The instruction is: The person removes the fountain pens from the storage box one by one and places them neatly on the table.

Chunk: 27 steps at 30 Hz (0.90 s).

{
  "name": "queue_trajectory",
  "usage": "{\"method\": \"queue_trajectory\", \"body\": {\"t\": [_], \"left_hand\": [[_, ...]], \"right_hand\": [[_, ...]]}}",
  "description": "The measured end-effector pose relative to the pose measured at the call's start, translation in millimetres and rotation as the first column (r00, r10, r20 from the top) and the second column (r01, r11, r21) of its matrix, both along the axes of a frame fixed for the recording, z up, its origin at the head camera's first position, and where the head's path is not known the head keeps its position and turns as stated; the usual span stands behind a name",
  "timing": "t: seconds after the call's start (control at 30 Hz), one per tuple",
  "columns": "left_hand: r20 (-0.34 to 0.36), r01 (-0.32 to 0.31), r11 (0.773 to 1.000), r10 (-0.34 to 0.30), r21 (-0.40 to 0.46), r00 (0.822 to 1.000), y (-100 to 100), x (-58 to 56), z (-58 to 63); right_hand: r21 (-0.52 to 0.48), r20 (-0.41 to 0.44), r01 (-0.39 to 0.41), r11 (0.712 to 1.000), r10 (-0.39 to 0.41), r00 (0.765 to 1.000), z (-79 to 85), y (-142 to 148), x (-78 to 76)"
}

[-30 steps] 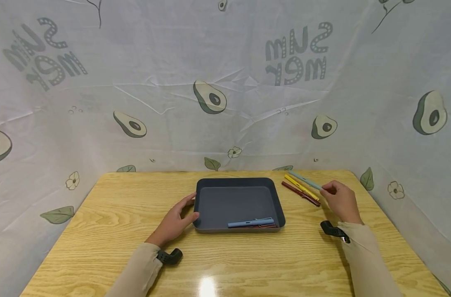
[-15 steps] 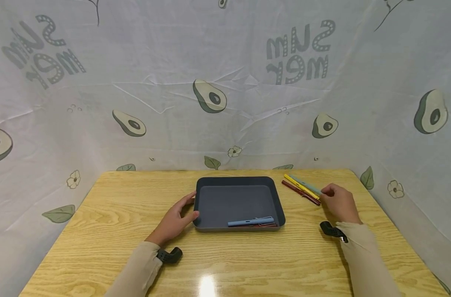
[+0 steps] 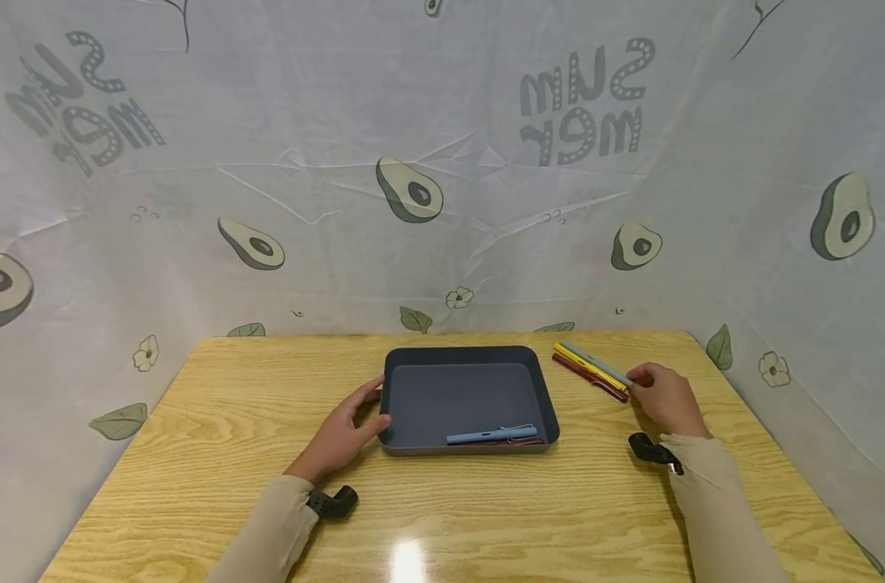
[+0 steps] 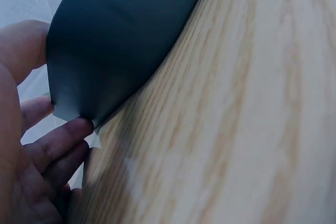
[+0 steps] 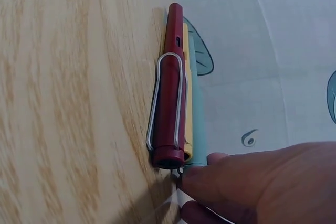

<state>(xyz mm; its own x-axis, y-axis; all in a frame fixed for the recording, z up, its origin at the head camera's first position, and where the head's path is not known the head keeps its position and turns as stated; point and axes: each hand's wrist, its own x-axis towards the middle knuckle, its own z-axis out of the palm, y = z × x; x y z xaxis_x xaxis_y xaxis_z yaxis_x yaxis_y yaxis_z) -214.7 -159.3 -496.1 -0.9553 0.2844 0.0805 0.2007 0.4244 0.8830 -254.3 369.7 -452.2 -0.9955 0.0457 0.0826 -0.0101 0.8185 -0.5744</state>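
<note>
In the head view my left hand (image 3: 340, 431) holds the left side of a dark grey tray (image 3: 457, 450). The left wrist view shows one digit going over the rim of the tray (image 4: 121, 40), while other fingertips touch its outer wall low down. My right hand (image 3: 668, 398) pinches the near end of a pale blue-green pen (image 3: 595, 361). This pen lies alongside a yellow pen (image 3: 584, 364) and a dark red pen (image 3: 588, 377). Close up in the right wrist view, the red pen (image 5: 170, 98) with its wire clip is nearest, partly covering the yellow one.
Inside the tray, along its near wall, lies a blue pen (image 3: 489, 436) with a red pen (image 3: 533, 442) partly hidden behind it. All stands on a wooden table (image 3: 486, 518). A printed cloth (image 3: 325, 121) hangs behind the table and at both sides.
The pale blue-green pen has come down from a raised tilt to lie against the yellow pen, with my right hand still pinching its end. My left hand and the tray stay put.
</note>
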Motion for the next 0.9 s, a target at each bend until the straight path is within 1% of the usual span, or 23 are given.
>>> {"method": "queue_trajectory", "body": {"t": [0.3, 0.47, 0.6, 0.73, 0.9], "left_hand": [[0.001, 0.001, 1.0, -0.001, 0.004, 1.0, -1, -0.9, -1.2], [0.002, 0.003, 1.0, -0.003, 0.007, 1.0, 0, -1.4, 0.7], [-0.01, 0.007, 1.0, -0.007, 0.004, 1.0, -1, -1.9, 1.8], [-0.018, 0.009, 1.0, -0.009, -0.005, 1.0, 0, -1.7, 0.9], [-0.016, 0.004, 1.0, -0.004, -0.003, 1.0, 0, -0.1, 0.3]], "right_hand": [[-0.016, 0.014, -0.003, 1.0, 0.003, 1.0, 4.6, 1, 0.3], [-0.017, -0.038, 0.004, 1.0, -0.004, 0.999, 13.9, -5, 0.3], [-0.019, -0.091, -0.018, 1.0, 0.016, 0.996, 25.0, -14, 1.3], [-0.031, -0.113, -0.047, 0.998, 0.043, 0.993, 34.1, -23, 3.9], [-0.05, -0.133, -0.059, 0.997, 0.052, 0.99, 40.5, -31, 8.3]]}}
